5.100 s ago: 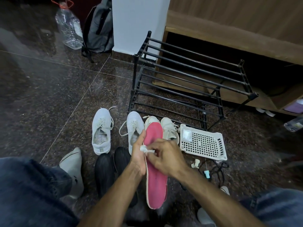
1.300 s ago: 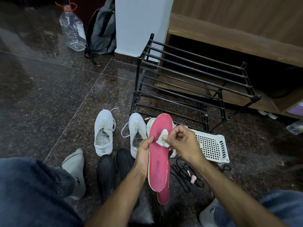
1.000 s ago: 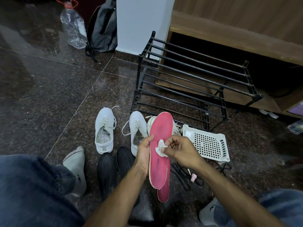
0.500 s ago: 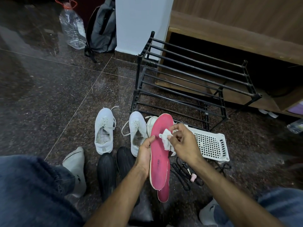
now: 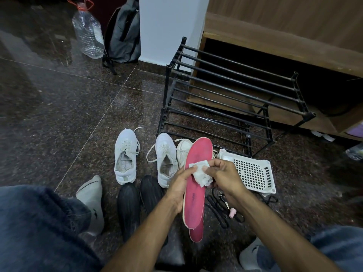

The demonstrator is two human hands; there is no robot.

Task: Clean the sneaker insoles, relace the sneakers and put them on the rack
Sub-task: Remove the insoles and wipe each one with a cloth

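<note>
My left hand (image 5: 179, 186) grips a pink insole (image 5: 197, 173) by its left edge and holds it upright above the floor. My right hand (image 5: 225, 176) pinches a crumpled white wipe (image 5: 200, 172) against the middle of the insole. A second pink insole (image 5: 197, 231) shows just beneath the first. Two white sneakers (image 5: 125, 156) (image 5: 166, 158) stand on the floor with loose laces, and a third white sneaker (image 5: 183, 151) is partly hidden behind the insole. The black shoe rack (image 5: 225, 91) stands beyond them.
A white perforated basket (image 5: 250, 171) lies to the right of my hands. Black laces (image 5: 218, 210) and a small pink item (image 5: 232, 212) lie on the floor below it. Two black shoes (image 5: 128, 209) sit near my knees. A plastic bottle (image 5: 88, 30) and grey backpack (image 5: 123, 34) stand far left.
My right hand has slid the wipe down the insole toward its middle, and my left thumb now touches the wipe. The insole stays upright in my left hand.
</note>
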